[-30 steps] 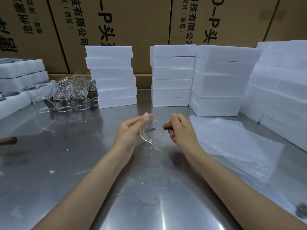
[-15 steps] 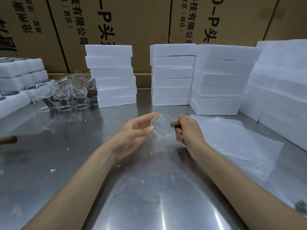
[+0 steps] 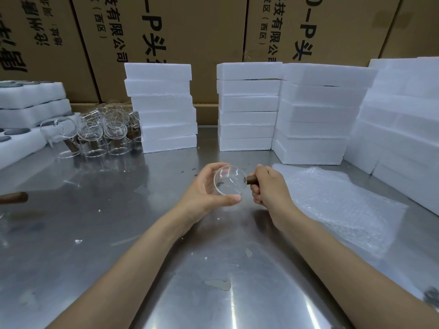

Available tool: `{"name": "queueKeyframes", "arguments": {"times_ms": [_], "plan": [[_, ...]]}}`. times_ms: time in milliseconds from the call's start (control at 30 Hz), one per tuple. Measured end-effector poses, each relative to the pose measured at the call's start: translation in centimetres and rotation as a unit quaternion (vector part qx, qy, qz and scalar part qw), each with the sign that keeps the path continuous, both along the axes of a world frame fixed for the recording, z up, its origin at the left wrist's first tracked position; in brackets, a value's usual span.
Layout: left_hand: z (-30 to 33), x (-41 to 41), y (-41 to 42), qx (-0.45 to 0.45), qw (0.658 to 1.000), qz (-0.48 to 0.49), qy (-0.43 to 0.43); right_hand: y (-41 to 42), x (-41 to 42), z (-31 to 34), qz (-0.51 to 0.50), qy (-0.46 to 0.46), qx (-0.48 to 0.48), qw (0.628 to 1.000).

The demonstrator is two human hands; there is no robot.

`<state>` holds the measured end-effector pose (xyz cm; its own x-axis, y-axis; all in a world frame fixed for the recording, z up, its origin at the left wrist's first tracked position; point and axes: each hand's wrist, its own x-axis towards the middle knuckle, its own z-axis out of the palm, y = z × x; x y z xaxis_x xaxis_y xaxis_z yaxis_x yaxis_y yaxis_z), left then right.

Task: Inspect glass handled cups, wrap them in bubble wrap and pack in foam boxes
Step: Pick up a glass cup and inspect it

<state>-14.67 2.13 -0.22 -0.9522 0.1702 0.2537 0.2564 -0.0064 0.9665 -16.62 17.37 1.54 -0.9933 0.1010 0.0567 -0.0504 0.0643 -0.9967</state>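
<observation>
A clear glass cup point(image 3: 229, 181) with a brown wooden handle point(image 3: 252, 179) is held above the steel table point(image 3: 118, 233), tipped so its round mouth or base faces me. My right hand point(image 3: 269, 188) grips the handle in a fist. My left hand point(image 3: 209, 191) cups the glass body, fingers curled over its top and thumb under its lower rim. A sheet of bubble wrap point(image 3: 332, 205) lies flat on the table just right of my right hand. Several more glass cups point(image 3: 99, 134) stand at the back left.
Stacks of white foam boxes point(image 3: 164, 108) point(image 3: 247, 105) point(image 3: 318, 112) line the back, with more at the right point(image 3: 401, 129). Open foam trays point(image 3: 23, 110) sit at far left. A brown handle point(image 3: 16, 198) pokes in at the left edge. Cardboard cartons point(image 3: 190, 32) form the back wall.
The cup has been turned in my hands and my left hand has shifted from touching its side to cupping it, thumb now beneath. Both hands stay at about the same spot.
</observation>
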Motion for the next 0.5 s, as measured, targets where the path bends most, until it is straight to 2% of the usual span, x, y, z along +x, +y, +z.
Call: {"name": "queueKeyframes", "arguments": {"times_ms": [133, 300, 400, 500], "plan": [[-0.1, 0.2, 0.8, -0.048, 0.993, 0.106, 0.031, -0.6, 0.4, -0.2, 0.014, 0.023, 0.024, 0.999], [-0.3, 0.1, 1.5, -0.023, 0.983, 0.18, 0.039, -1.4, 0.8, -0.3, 0.023, 0.044, 0.057, 0.997], [0.2, 0.3, 1.2, -0.025, 0.986, 0.157, 0.041, -1.2, 0.6, -0.2, 0.019, 0.043, 0.065, 0.997], [0.6, 0.4, 0.6, -0.084, 0.993, 0.072, 0.047, -0.4, 0.1, 0.0, 0.0, 0.007, -0.005, 1.0]]}}
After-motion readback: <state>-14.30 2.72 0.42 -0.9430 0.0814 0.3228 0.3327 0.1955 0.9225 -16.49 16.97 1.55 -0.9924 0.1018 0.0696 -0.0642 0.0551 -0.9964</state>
